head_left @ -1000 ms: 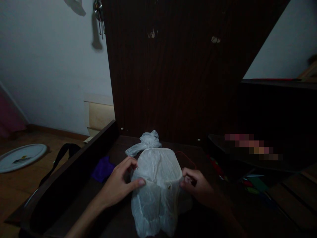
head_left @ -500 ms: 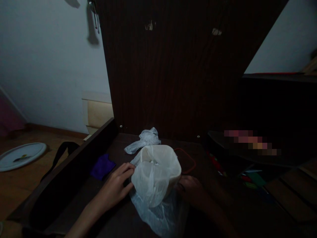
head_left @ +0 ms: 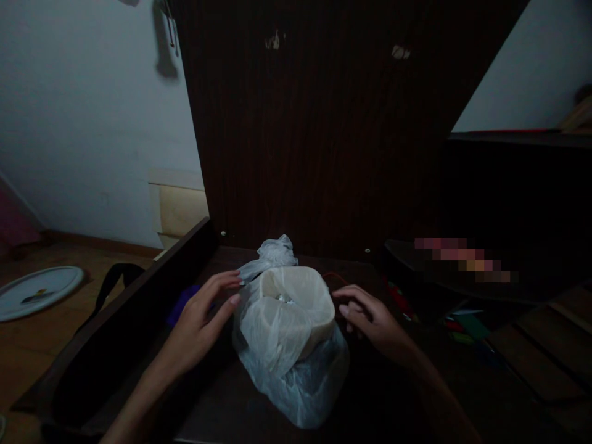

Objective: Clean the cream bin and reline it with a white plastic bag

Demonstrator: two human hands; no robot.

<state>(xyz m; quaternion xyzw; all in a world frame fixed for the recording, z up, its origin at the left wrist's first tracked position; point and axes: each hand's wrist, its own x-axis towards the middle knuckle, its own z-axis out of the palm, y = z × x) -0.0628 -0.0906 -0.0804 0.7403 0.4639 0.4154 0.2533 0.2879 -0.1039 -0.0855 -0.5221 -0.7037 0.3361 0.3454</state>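
A pale, square-mouthed plastic container (head_left: 319,336) stands on the dark wooden surface. A thin translucent plastic bag (head_left: 282,351) lines its mouth and hangs over the rim, spreading loosely toward me. To the left, my left hand (head_left: 206,308) is open, its fingers and thumb apart beside the bag; whether the fingertips touch it I cannot tell. My right hand (head_left: 365,311) is at the container's right rim, with loosely curled, parted fingers and nothing in them. Behind the container lies a bunched, knotted plastic bag (head_left: 276,253). Small light bits inside the container are too unclear to name.
A purple cloth (head_left: 182,305) lies left, partly behind my left hand. A raised wooden edge (head_left: 152,290) bounds that side, and a tall dark panel (head_left: 296,142) the back. An orange-red cord (head_left: 335,277) curves behind the container. A white lid-like disc (head_left: 55,287) is on the floor.
Both hands have come away from the bag's sides and risen to rim height, fingers more spread. The overhanging plastic has settled lower around the container, its front edge fuller.
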